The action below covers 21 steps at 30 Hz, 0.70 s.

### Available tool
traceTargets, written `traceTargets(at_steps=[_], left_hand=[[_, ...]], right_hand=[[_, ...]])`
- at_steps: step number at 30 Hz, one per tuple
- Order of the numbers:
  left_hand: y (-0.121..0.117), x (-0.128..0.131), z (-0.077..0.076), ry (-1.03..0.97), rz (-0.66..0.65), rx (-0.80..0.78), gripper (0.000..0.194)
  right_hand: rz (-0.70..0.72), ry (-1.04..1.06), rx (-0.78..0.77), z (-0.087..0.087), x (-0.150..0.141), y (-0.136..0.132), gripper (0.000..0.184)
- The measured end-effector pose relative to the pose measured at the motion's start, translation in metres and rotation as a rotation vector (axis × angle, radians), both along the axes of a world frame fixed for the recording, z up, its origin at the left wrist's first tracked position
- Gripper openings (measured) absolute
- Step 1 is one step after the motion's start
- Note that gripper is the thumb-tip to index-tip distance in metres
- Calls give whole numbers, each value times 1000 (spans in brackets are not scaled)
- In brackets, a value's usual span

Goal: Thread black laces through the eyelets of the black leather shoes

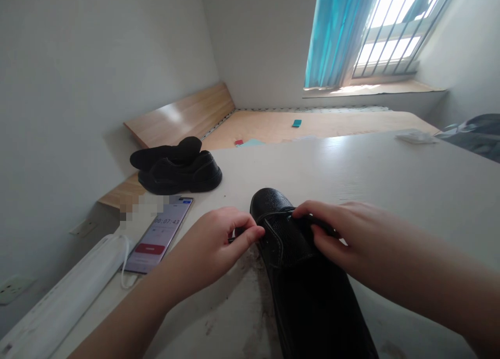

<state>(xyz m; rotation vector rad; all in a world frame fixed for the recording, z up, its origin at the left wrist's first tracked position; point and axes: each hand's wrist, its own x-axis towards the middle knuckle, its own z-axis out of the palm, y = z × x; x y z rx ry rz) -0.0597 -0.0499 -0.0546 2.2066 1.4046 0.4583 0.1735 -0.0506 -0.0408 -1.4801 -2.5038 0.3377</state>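
A black leather shoe (294, 247) lies on the white table in front of me, its toe pointing away. Beside its left edge, my left hand (228, 236) is closed in a pinch. A short piece of thin dark cord, seemingly a shoelace (231, 239), shows between those fingers. On the shoe's other side, my right hand (344, 231) grips the edge of the black upper between thumb and fingers. Its fingertips touch the shoe near the lacing flap. The rest of the lace cannot be made out against the black leather.
More black footwear (179, 174) sits at the table's far left. Nearer me lie a phone (160, 239) showing a running timer and a long white power strip (66, 301) with a white cable (125, 260). A clear plastic packet (416, 136) lies far right on the table (351, 166).
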Motion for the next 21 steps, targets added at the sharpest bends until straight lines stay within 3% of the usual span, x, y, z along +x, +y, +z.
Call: traceTargets(at_steps=[7,16,21], left_hand=[[-2,3,-1,-1,96,173,41],[-2,5,-7,170,-77,250,43],[-6,11,-9,98,-108,179,49]], right_hand=[[2,-47,-35,4,-1,0,28],[-10,-9,-62,2,-1,3,18],[-60,-62,-111,3,-3,3,18]])
